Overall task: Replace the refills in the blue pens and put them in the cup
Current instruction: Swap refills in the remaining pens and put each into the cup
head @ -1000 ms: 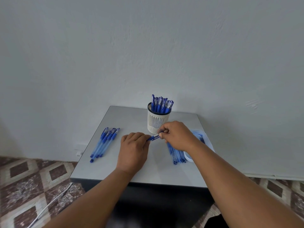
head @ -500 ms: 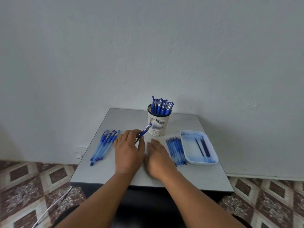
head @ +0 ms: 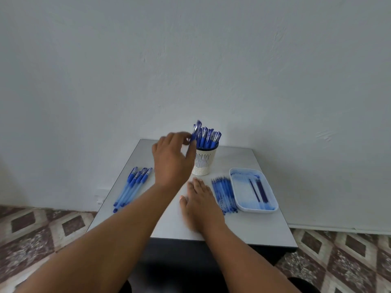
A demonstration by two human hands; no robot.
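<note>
Blue plastic fills most of the small grey table (head: pixel 243 229): a white slotted cup (head: pixel 204 160) at the far middle already stands packed with capped pens, a handful of pens (head: pixel 133 187) lies in a row at the left, a bundle of loose refills (head: pixel 224 193) lies right of centre, and just beside it a pale tray (head: pixel 273 194) holds a couple of dark, thin refills.

The left hand (head: pixel 172 159) is raised at the cup's left rim, thumb and fingers pinching one pen (head: pixel 195 132) that stands nearly upright, its lower end at or just inside the mouth of the cup; the blur makes it hard to say whether it is already among the others. The right hand (head: pixel 201 205) lies flat on the tabletop, fingers straight and close together, holding nothing, just left of the refills.

The step in hand looks like dropping a finished pen into the cup. Next, the pinch has to let go so the pen slides down between its neighbours, and then a hand would go for a fresh pen from the left row, taking care not to knock the light, crowded cup.
</note>
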